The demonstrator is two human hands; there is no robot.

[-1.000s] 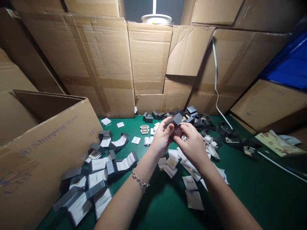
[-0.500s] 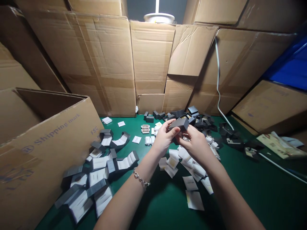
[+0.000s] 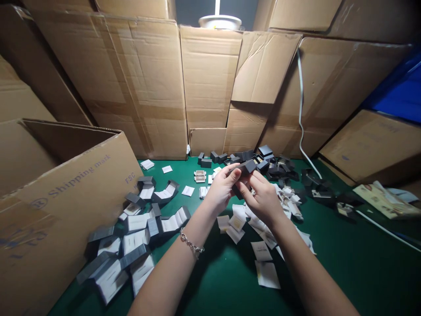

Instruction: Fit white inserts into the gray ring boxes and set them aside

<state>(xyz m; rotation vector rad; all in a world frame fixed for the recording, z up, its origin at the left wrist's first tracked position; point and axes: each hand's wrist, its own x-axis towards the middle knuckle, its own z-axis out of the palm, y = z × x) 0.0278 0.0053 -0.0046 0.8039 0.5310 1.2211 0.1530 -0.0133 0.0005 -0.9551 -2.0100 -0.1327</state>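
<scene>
Both my hands meet above the middle of the green table [image 3: 345,263], holding one small dark grey box [image 3: 247,166]. My left hand [image 3: 221,189], a chain bracelet on its wrist, pinches the box's left end with thumb and fingers. My right hand [image 3: 261,197] is closed around the box from below and the right. Under my hands lie scattered white cards [image 3: 261,251]. Behind them sits a heap of closed dark grey boxes [image 3: 272,164].
An open cardboard carton [image 3: 59,193] stands at the left, with several opened grey boxes with white linings [image 3: 131,239] spilled beside it. Cardboard sheets wall the back. A white cable [image 3: 301,118] runs down on the right, near a printed packet [image 3: 378,199].
My hands have stayed together on the box, shifting slightly. The box has tilted flatter and dropped a little lower between my fingers.
</scene>
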